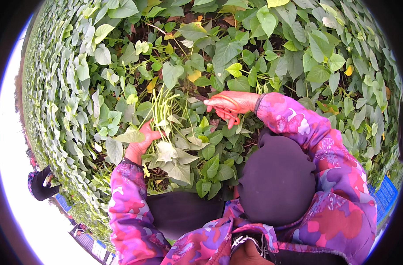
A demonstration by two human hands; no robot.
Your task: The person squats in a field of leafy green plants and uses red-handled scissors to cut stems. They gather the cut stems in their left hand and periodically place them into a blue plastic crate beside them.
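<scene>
My left hand (148, 135) is closed around a bunch of leafy green stems (164, 107). Their cut ends point up and away from me, while the pale undersides of the leaves hang below my fingers. To the right, my right hand (231, 101) grips scissors with orange handles looped around my fingers. The dark scissor blades (200, 96) point left, toward the bunch, and lie partly among leaves; whether they are apart cannot be made out. Around both hands grow heart-shaped leaves on vines, which look like sweet potato plants (226, 51), some leaves yellowed.
Dense foliage spreads on every side. My bent knees in dark trousers (277, 179) press close to the plants. A blue plastic crate (385, 198) stands at the right rim. Far left, another person (42, 184) bends over the field near a blue crate (63, 202).
</scene>
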